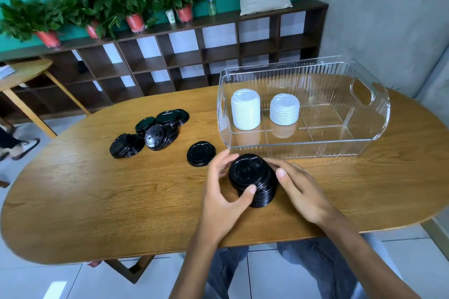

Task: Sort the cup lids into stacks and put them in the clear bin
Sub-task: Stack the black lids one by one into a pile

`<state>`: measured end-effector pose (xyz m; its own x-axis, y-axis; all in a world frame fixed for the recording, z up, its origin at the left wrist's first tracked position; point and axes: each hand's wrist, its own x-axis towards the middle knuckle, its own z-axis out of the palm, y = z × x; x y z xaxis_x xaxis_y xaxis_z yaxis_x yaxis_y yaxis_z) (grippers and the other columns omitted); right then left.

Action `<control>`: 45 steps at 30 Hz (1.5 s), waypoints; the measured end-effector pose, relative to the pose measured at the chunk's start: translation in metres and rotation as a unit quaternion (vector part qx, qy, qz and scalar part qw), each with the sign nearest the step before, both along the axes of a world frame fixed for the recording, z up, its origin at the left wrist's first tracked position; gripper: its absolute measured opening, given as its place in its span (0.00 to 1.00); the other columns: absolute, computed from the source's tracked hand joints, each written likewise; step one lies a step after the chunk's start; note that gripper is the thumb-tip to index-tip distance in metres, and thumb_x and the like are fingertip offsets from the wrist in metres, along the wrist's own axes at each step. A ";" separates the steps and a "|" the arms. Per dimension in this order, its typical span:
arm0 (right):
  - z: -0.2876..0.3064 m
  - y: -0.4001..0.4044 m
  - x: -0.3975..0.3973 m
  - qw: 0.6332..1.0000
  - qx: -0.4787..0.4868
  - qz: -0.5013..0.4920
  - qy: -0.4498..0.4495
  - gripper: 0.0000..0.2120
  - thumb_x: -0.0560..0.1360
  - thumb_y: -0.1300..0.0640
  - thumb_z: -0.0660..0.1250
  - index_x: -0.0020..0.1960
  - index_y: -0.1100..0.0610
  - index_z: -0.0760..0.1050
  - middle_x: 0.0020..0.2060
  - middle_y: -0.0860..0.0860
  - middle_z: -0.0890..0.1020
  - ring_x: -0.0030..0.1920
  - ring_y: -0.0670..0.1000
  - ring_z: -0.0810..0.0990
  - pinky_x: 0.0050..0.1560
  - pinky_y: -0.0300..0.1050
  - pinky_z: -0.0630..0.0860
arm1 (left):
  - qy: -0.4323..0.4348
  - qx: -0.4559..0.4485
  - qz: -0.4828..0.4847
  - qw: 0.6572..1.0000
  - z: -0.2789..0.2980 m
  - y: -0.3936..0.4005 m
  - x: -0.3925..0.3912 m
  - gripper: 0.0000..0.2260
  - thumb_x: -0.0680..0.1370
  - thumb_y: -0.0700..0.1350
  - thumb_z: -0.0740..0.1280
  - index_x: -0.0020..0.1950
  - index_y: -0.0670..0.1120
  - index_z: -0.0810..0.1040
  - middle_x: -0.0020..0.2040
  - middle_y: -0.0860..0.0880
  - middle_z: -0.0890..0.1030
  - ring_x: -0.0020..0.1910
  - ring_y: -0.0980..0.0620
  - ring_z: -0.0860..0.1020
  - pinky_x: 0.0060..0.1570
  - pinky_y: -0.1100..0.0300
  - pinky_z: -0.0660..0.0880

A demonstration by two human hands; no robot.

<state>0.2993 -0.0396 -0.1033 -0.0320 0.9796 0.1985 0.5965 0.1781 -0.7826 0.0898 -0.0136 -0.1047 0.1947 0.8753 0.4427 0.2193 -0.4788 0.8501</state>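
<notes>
A stack of black cup lids (251, 178) stands on the wooden table (97, 201) in front of me. My left hand (224, 192) grips its left side, thumb on the near rim. My right hand (298, 187) cups its right side with curled fingers. One single black lid (200, 153) lies flat just left of the stack. A loose pile of black lids (150, 133) sits further left. The clear bin (364, 143) stands at the right back and holds two stacks of white lids (245, 109), (284, 109) in its left part.
A dark cubby shelf (184, 56) with potted plants (114, 0), a bottle and a cushion runs along the far wall. A second wooden table (26, 70) stands at the far left. A person's feet (21, 148) show at the left edge.
</notes>
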 end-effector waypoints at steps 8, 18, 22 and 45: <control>0.000 0.002 0.000 0.999 0.004 -0.001 -0.037 0.23 0.81 0.38 0.50 0.72 0.42 0.70 0.66 0.36 0.76 0.67 0.41 0.71 0.70 0.57 0.65 | 0.035 -0.024 -0.022 0.999 -0.009 0.005 0.007 0.35 0.73 0.53 0.77 0.76 0.63 0.64 0.70 0.58 0.77 0.72 0.52 0.74 0.71 0.60 0.69; 0.000 0.002 0.000 0.999 0.010 0.001 -0.045 0.21 0.83 0.39 0.52 0.72 0.43 0.70 0.66 0.36 0.76 0.68 0.42 0.71 0.70 0.57 0.65 | 0.024 -0.008 -0.001 1.000 -0.009 0.004 0.007 0.33 0.73 0.54 0.77 0.75 0.60 0.67 0.70 0.57 0.77 0.72 0.51 0.74 0.71 0.60 0.69; 0.000 0.001 -0.001 0.999 0.011 0.001 -0.050 0.24 0.80 0.36 0.51 0.72 0.42 0.70 0.66 0.35 0.76 0.67 0.40 0.71 0.70 0.55 0.65 | -0.007 -0.017 0.016 1.000 -0.008 0.004 0.005 0.32 0.73 0.53 0.77 0.75 0.58 0.68 0.68 0.56 0.78 0.71 0.50 0.75 0.70 0.61 0.69; -0.004 0.004 0.000 1.000 0.020 -0.004 -0.016 0.21 0.83 0.42 0.48 0.69 0.41 0.73 0.64 0.35 0.78 0.67 0.44 0.73 0.68 0.58 0.67 | -0.060 -0.030 -0.012 0.998 -0.006 0.001 -0.004 0.25 0.74 0.45 0.70 0.71 0.58 0.73 0.64 0.50 0.81 0.60 0.47 0.77 0.60 0.56 0.73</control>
<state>0.2993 -0.0360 -0.1071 -0.0314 0.9713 0.2357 0.6229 0.2035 -0.7554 0.0861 -0.0127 -0.1111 0.1648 0.8963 0.4118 0.1038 -0.4309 0.8964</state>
